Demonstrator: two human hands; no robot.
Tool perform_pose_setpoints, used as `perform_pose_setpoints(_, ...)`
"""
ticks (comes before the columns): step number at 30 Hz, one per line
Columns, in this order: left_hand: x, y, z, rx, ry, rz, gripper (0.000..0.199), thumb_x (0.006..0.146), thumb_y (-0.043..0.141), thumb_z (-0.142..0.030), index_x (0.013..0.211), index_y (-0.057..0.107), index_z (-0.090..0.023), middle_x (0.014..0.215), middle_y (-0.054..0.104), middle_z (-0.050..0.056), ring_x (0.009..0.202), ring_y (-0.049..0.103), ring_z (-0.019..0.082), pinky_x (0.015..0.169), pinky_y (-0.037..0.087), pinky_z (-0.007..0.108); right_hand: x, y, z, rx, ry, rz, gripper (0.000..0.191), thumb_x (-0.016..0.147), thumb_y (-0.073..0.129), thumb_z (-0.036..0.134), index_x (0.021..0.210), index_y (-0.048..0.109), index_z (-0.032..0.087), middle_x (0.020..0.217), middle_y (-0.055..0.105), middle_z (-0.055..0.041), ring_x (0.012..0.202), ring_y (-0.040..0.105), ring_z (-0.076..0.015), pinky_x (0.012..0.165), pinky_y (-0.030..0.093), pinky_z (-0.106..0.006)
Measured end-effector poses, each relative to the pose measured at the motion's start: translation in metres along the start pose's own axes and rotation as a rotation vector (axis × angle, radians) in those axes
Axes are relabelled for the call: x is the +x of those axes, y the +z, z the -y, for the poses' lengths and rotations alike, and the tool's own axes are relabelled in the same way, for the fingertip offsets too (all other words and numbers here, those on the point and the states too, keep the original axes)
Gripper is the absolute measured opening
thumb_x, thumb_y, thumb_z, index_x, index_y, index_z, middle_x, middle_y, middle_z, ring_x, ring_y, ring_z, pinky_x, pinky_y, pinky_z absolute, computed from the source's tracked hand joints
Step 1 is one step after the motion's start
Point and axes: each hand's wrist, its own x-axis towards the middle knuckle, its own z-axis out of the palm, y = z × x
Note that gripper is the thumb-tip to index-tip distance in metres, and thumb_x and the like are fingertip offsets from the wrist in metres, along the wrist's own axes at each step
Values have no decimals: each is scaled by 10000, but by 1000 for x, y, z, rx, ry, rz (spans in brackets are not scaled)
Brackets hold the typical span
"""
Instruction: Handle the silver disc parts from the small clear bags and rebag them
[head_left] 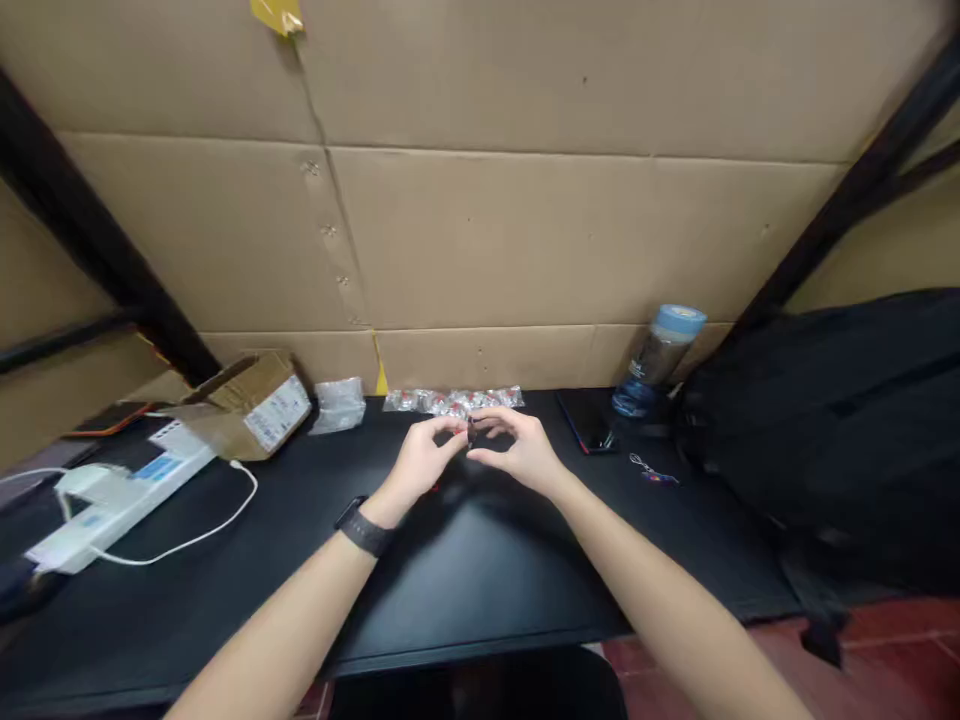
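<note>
- Centrally, at the near edge, a dark stool [480, 690] sits below the black table [480, 590].
- Left side: a white power strip [135, 500] and its looping cable [187, 543] occupy the surface.
- Right side: a black bag [832, 430] blocks that end; a small trinket [658, 477] lies beside it.
- Hands: close together above mid-table. The left hand [427, 460] pinches a small dark item [471, 432]; the right hand [521, 455] has its fingertips at the same item, but whether they grip cannot be told.
- Beyond, left: an opened carton [259, 405], then clear plastic bags [337, 405].
- Beyond, right: a dark phone [589, 422] and a blue-lidded bottle [656, 362].
- Directly behind the hands: a row of clear packets [450, 402], partly covered.
- Rear limit: a cardboard wall [495, 240].
</note>
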Motion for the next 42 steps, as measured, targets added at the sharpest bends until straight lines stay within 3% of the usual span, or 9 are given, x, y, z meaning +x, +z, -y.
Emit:
perform_pose_setpoints(7,-4,0,-6,77,24,-27,163,881,632,-285,940,743,-180,1003,771,62,963,697,235,901,498,327,0,0,1,-58,-45,-13,412,726,852,363,1090,712,231,1139,748,-67,994,721,-225,835,611,-346)
perform_pose_setpoints(13,-6,2,-1,111,70,-65,138,876,639,-272,930,735,-187,1003,757,69,951,696,227,889,510,334,-3,11,-8,101,111,-81,374,676,875,438,889,682,200,1017,764,-76,848,748,-225,786,622,-347)
perform_pose_setpoints(16,-7,1,-4,192,135,-100,103,880,651,-269,898,736,-213,992,747,58,988,678,228,901,498,347,-4,12,-8,130,181,-51,327,769,799,473,859,665,189,927,754,-61,797,739,-210,761,607,-331)
perform_pose_setpoints(21,-6,-2,-10,258,172,-109,80,892,673,-293,872,736,-248,965,749,32,1016,657,226,927,474,374,-1,3,-2,-33,57,67,232,983,548,383,959,693,203,1004,731,-62,894,701,-187,815,559,-317)
perform_pose_setpoints(30,-8,-1,-12,357,171,-46,94,898,661,-303,867,729,-245,971,754,35,1017,647,237,921,443,388,0,3,-6,-219,-84,47,57,890,595,190,865,644,206,975,647,-59,853,623,-165,686,517,-264)
perform_pose_setpoints(37,-3,-1,0,90,122,93,114,893,626,-309,960,657,-222,957,722,29,918,677,190,895,506,326,0,2,-9,-251,-82,34,44,809,641,153,788,643,191,1037,571,-62,857,590,-154,658,484,-248)
perform_pose_setpoints(39,-3,-3,2,53,132,90,194,867,622,-255,1056,633,-217,1033,709,45,988,668,197,948,502,340,0,1,-10,-253,-84,34,55,795,641,138,781,638,191,1043,563,-60,871,587,-156,664,481,-249)
perform_pose_setpoints(42,-4,-6,0,51,185,153,506,772,662,-170,1262,552,-229,1253,646,80,1157,614,223,1041,468,366,0,0,-11,-246,-89,38,80,780,635,112,781,625,191,1039,553,-55,885,582,-158,666,477,-247)
